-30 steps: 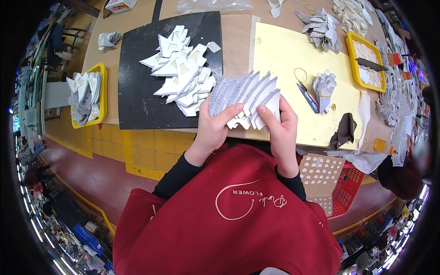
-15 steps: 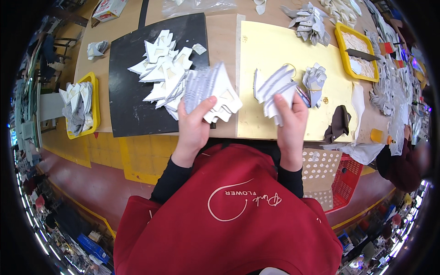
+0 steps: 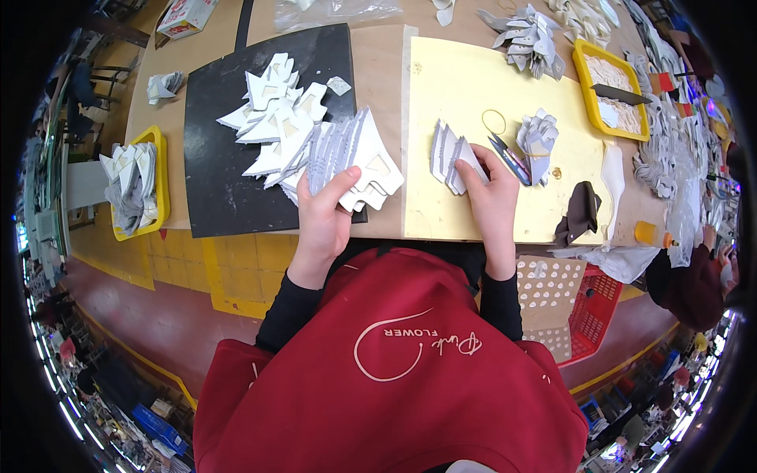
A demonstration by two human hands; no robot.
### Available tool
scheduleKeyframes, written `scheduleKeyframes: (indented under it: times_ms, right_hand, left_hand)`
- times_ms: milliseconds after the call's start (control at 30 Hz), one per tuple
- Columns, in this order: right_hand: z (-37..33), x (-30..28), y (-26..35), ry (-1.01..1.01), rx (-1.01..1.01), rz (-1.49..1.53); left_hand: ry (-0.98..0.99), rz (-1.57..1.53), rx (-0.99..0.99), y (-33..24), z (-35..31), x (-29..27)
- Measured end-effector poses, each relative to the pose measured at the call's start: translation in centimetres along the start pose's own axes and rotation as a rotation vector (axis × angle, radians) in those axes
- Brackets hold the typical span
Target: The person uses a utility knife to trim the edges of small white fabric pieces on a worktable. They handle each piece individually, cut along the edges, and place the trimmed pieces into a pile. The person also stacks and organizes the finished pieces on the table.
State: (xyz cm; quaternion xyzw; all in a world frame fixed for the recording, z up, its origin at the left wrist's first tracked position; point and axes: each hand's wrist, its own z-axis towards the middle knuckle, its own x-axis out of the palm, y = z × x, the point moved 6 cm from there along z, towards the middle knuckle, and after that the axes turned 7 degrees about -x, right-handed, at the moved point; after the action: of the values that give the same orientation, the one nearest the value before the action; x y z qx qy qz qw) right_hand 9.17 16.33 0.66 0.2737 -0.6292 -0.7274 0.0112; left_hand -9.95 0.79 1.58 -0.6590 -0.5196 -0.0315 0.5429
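My left hand (image 3: 325, 217) is closed round a fanned stack of white cut pieces with grey edges (image 3: 377, 164), thumb on top. The stack is over the right edge of a black board (image 3: 213, 189), beside a pile of similar white pieces (image 3: 284, 134). My right hand (image 3: 494, 201) grips a smaller bunch of the pieces (image 3: 446, 154) at the left of a yellow board (image 3: 465, 71); some fingers are hidden behind it. Just right of that hand lie dark-handled snips (image 3: 511, 162), a rubber band (image 3: 494, 121) and a banded grey-white bundle (image 3: 538, 142).
A yellow basket of pieces (image 3: 164, 181) stands at the left edge. Another yellow tray (image 3: 583, 67), with a dark blade-like bar across it, is at the far right. Grey bundles (image 3: 530, 43) lie at the back. A dark brown scrap (image 3: 579, 213) and an orange bottle (image 3: 648, 233) are near the right front.
My left hand has moved slightly left with its stack. The right hand's bunch has shifted left and bunched tighter, uncovering the snips and rubber band.
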Motion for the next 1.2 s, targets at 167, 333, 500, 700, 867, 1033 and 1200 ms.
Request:
scheduleKeyframes:
  times_ms: [167,333,500,700,867,1033,1200]
  right_hand:
    - [0.1,-0.3,0.1,-0.026,-0.23,-0.216]
    - [0.0,-1.0,0.1,-0.054,-0.134,-0.165]
    - [-0.6,-2.3,3.2,-0.123,-0.157,-0.15]
    - [-2.2,1.1,6.1,0.137,-0.215,0.254]
    - [-3.0,3.3,5.7,0.185,0.04,0.615]
    - [-2.9,3.2,5.6,0.179,0.058,0.666]
    - [-2.7,3.1,5.5,0.15,0.098,0.675]
  left_hand:
    - [-0.02,0.078,-0.003,0.3,0.0,-0.2]
    - [-0.035,0.067,-0.006,0.2,-0.1,0.0]
    - [-0.006,0.061,-0.044,0.9,-0.1,0.3]
    - [0.107,0.086,-0.089,2.1,-0.4,2.5]
    - [0.116,0.052,-0.091,2.0,-0.8,3.0]
    - [0.139,-0.022,-0.149,1.9,-1.1,2.7]
    - [0.147,-0.029,-0.195,2.0,-1.1,2.6]
